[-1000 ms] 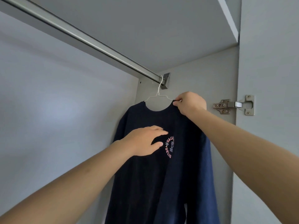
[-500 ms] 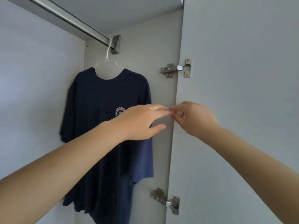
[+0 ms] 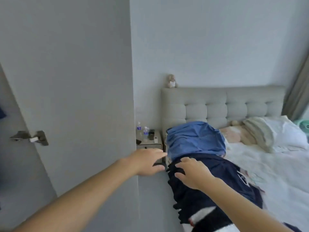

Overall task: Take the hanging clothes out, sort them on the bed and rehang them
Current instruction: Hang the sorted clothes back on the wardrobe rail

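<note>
A pile of clothes lies along the left side of the bed [image 3: 267, 164]. On top near the headboard is a light blue garment [image 3: 195, 139]. Below it are dark navy garments [image 3: 217, 181] with white parts. My left hand [image 3: 148, 162] is stretched out in front of the open wardrobe door [image 3: 75, 81], fingers apart, holding nothing. My right hand [image 3: 192, 173] hovers over the near edge of the navy garments with fingers spread; I cannot tell whether it touches them. A sliver of the hung navy shirt [image 3: 2, 113] shows at the far left edge.
A bedside table [image 3: 148, 141] with bottles and small items stands between the door and the bed. A padded grey headboard [image 3: 222, 104] carries a small teddy bear [image 3: 171, 81]. Pillows [image 3: 260, 133] lie at the bed's head. A door hinge [image 3: 31, 138] is at left.
My view has swung from the wardrobe interior to the bed on the right. Both hands have left the hung navy shirt and the door edge and now reach toward the pile of clothes.
</note>
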